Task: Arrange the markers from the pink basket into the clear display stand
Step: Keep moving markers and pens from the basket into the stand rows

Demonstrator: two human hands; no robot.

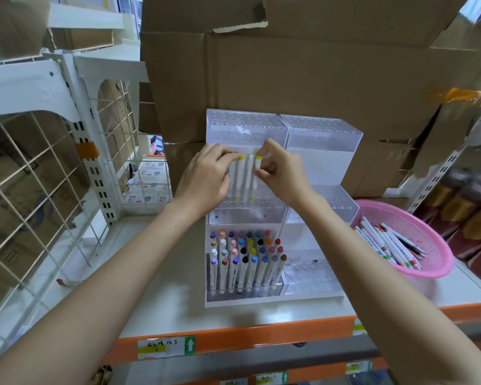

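Note:
A clear tiered display stand (317,151) sits on the shelf against cardboard boxes. Its front left tier holds several white markers with coloured caps (246,259). Over the middle left tier, my left hand (206,179) grips a bunch of white markers with yellow caps (240,176), their lower ends at the holes. My right hand (278,173) pinches a yellow-capped marker (257,170) at the right of that bunch. The pink basket (428,262) stands to the stand's right with several white markers (386,243) lying in it.
Cardboard boxes (303,73) rise right behind the stand. A white wire-grid rack (53,176) closes off the left side. The shelf's orange front edge (233,337) carries label tags. Packaged goods (472,218) sit at the far right, beyond the basket.

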